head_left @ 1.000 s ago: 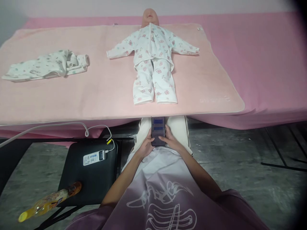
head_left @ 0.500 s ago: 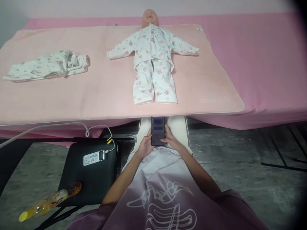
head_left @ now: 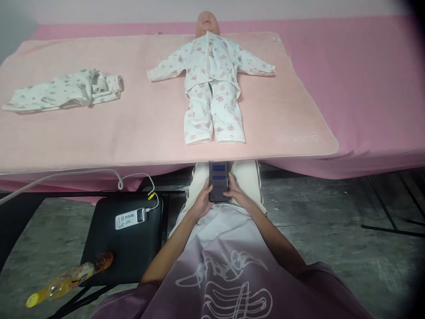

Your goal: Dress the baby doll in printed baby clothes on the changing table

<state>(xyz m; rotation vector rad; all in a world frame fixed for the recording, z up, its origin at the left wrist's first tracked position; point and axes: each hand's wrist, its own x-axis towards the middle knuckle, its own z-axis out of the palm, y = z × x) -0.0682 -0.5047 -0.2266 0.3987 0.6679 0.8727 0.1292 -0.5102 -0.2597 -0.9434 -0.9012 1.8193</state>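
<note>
Over my lap, a dark smartphone (head_left: 218,182) with a lit screen is held between both hands. My left hand (head_left: 202,201) grips its left side, thumb along the edge. My right hand (head_left: 239,194) holds the right side, with the thumb at the lower part of the screen. Beyond the table's front edge lies a baby doll (head_left: 207,24) on its back, arms spread, in a white printed top (head_left: 212,57) and matching trousers (head_left: 229,115). The trouser cuffs point toward me; no feet show.
A pink mat (head_left: 149,128) covers much of the pink-draped table (head_left: 358,88). Folded printed baby clothes (head_left: 63,93) lie at left. On a black stool (head_left: 122,248) are a power bank (head_left: 131,218) with a white cable (head_left: 66,175) and a yellow-capped drink bottle (head_left: 66,281).
My left thumb has shifted slightly up along the phone's edge, and my right thumb has drawn back a little toward the right edge. The doll and clothes stay in place.
</note>
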